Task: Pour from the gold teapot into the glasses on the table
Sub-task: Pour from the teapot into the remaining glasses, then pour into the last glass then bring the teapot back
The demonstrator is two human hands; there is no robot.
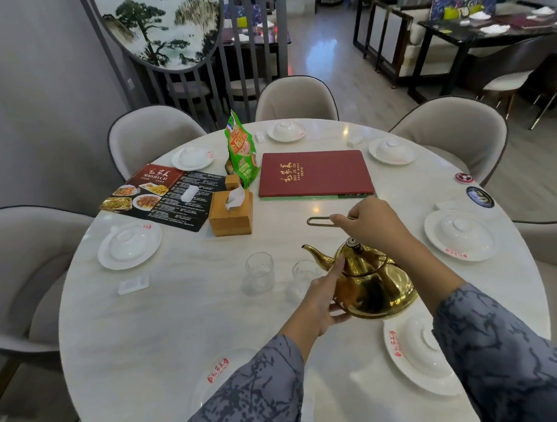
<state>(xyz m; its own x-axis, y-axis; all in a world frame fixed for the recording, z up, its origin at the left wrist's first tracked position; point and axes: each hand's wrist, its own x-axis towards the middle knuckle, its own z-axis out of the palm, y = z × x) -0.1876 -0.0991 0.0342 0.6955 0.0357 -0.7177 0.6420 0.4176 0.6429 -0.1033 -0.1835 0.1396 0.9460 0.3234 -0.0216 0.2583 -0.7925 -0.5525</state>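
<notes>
The gold teapot (374,283) hangs just above the round white table (185,320), its spout pointing left and tilted slightly toward the nearer glass. My right hand (372,224) grips the wire handle above the lid. My left hand (322,299) presses against the pot's left side, index finger stretched up along the body near the spout's base. Two clear glasses stand upright to the left of the pot: one glass (260,273) stands free, the second glass (304,276) sits just under the spout, partly hidden by my left hand. No stream shows from the spout.
A wooden tissue box (231,215), a green snack bag (241,153), a red menu folder (314,174) and a dark picture menu (164,195) lie beyond the glasses. White plates with upturned bowls ring the table, one (417,353) under my right forearm. Padded chairs surround it.
</notes>
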